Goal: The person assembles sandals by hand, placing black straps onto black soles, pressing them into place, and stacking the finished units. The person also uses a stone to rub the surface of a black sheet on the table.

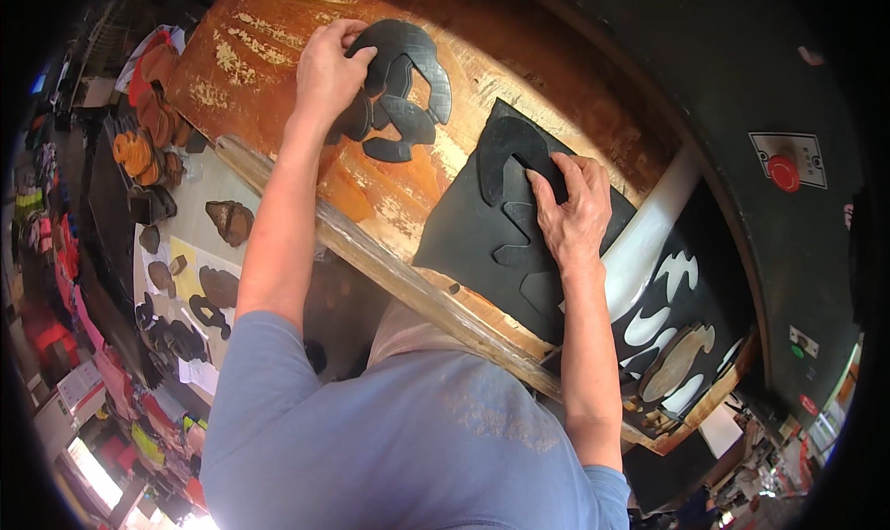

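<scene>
Cutouts (413,44), black, curved: far left, over worn wooden table (232,104), rim clamped in left hand (329,76). Right hand (577,206), apart from left, at black arched piece (502,145) on black sheet (450,229); pinch cannot be told. Step, apparently: collecting pieces. Next move calls for secure edge grip.

Nothing legible to me. White plate (810,159) around the red mushroom push-button (783,172) bears small dark characters, too tiny for me to make out.
</scene>
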A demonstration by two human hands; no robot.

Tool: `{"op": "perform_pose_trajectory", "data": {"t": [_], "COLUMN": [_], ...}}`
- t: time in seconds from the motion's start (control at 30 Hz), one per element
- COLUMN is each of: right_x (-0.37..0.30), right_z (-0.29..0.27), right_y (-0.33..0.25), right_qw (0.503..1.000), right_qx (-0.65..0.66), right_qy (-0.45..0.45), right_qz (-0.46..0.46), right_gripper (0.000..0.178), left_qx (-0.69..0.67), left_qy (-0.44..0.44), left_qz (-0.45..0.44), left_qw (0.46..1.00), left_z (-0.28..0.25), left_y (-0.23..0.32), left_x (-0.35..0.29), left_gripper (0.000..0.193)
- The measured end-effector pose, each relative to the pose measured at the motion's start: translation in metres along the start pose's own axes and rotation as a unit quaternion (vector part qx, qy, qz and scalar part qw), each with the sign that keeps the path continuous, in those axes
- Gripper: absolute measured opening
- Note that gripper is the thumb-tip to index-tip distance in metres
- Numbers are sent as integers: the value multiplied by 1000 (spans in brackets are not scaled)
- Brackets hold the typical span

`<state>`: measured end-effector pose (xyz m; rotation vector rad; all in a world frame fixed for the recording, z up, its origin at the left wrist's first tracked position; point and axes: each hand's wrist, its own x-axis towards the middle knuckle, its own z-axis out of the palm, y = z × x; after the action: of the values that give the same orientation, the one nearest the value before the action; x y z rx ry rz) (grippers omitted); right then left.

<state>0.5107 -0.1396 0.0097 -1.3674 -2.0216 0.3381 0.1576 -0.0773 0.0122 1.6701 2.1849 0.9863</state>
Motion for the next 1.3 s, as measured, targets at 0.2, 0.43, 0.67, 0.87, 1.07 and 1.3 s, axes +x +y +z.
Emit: {"op": "perform_pose_trajectory", "data": {"t": [0.2,0.43,0.67,0.87,1.07,1.3], "right_x": [0,0,1,-1,2,-28], "right_z": [0,0,1,2,-16,-67], "right_y": [1,1,1,6,6,-29], "right_qw": [1000,1000,1000,1000,989,844], "right_qx": [5,4,12,15,120,481], "right_qy": [2,-1,12,9,-32,-100], "right_qz": [-1,4,4,12,80,216], "right_gripper": [34,33,32,33,31,44], "left_qx": [-55,160,-244,-516,-620,-586], "left_qy": [-24,-17,-105,-122,-191,-268], "left_qz": [-27,127,-89,-93,-92,-227], "left_qw": [998,979,960,843,755,731], "left_z": [-4,9,-5,-55,-86,-3], "left_y": [1,21,41,71,121,141], "left_x": [-4,-11,-11,-36,-83,-115], "left_gripper": [42,47,30,21,19,20]}}
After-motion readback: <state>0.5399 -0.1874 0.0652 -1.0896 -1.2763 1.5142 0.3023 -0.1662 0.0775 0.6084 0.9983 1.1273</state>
